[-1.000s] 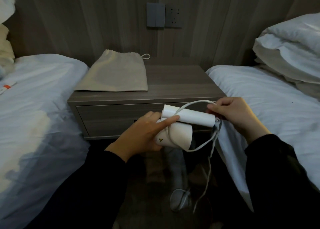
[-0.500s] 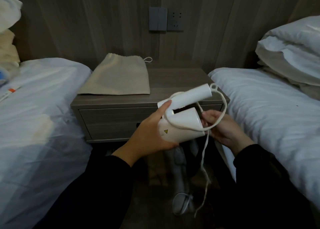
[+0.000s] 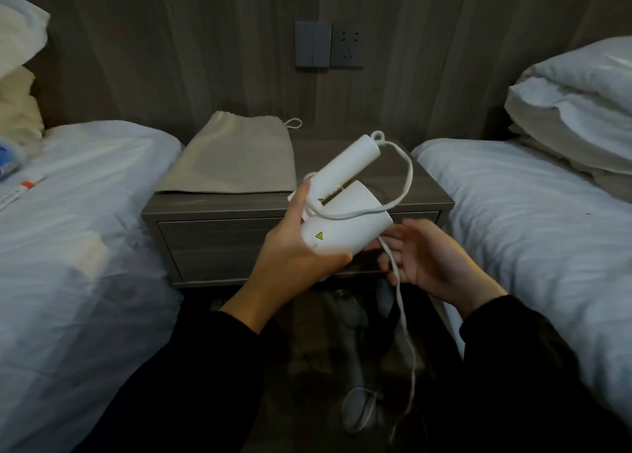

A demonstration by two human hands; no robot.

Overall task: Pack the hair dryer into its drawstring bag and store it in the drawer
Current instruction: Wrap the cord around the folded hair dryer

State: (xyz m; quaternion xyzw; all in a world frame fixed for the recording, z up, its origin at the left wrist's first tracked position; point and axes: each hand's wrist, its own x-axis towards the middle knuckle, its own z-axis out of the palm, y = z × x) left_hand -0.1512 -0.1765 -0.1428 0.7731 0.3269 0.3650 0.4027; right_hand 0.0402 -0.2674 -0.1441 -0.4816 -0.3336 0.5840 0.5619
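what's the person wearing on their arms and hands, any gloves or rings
No gloves: the left hand and right hand are bare, and no ring or watch shows. Both arms wear long black sleeves, the left sleeve and right sleeve, plain, without markings, ending at the wrists.

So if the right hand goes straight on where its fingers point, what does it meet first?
Most likely the dryer: the right hand points left at the wide end of its barrel, held by the left hand. The cord crosses its fingers. Depth is unclear, so it might pass just beneath.
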